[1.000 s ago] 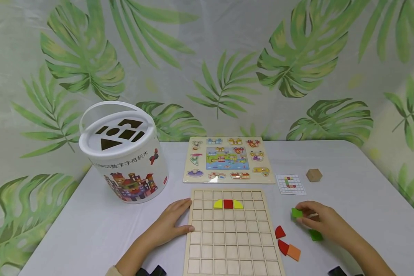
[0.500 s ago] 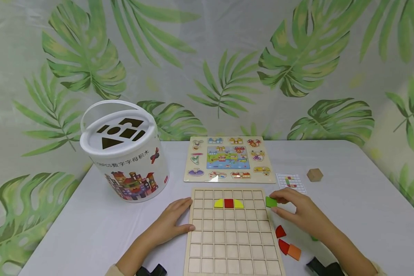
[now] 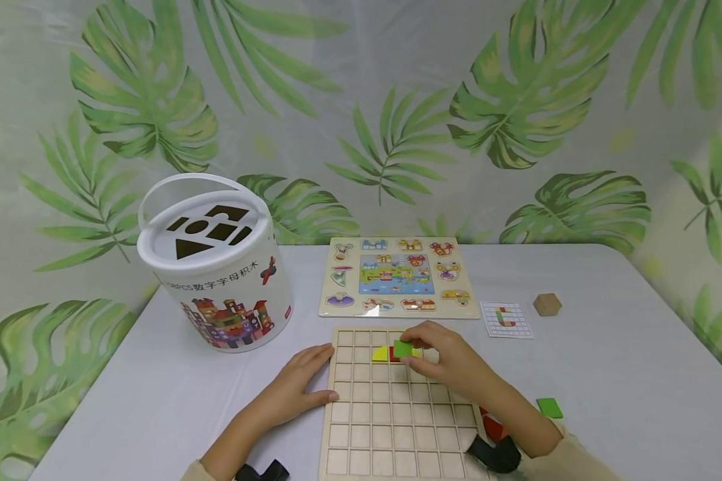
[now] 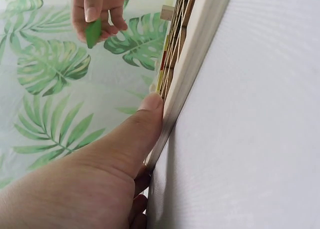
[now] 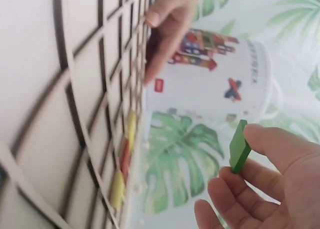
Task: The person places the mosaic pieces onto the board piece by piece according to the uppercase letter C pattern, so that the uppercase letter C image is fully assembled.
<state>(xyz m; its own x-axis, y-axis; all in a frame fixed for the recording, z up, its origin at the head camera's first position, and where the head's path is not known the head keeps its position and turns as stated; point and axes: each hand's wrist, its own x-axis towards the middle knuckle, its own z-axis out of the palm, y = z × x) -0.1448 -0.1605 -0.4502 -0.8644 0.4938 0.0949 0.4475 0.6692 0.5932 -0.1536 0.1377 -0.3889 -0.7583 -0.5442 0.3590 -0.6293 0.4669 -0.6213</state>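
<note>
My right hand (image 3: 451, 364) pinches a green square tile (image 3: 402, 349) between thumb and fingers over the upper part of the wooden grid board (image 3: 361, 427). In the right wrist view the green tile (image 5: 240, 146) is tilted and raised off the board. Beneath it in the head view are a red square tile (image 3: 392, 355) and a yellow quarter-circle tile (image 3: 380, 354); another yellow one, partly hidden by my hand, lies to their right. My left hand (image 3: 297, 384) rests against the board's left edge, its thumb (image 4: 150, 103) touching the rim.
Another green tile (image 3: 549, 407) lies right of the board. Red pieces (image 3: 492, 427) are partly covered by my right arm. Behind stand a picture puzzle (image 3: 470, 308), a pattern card (image 3: 520, 330), a wooden block (image 3: 547, 304) and a white bucket (image 3: 228, 294).
My right hand has carried the green tile leftward from the table right of the board to above the red and yellow tiles. The left hand has stayed at the board's edge.
</note>
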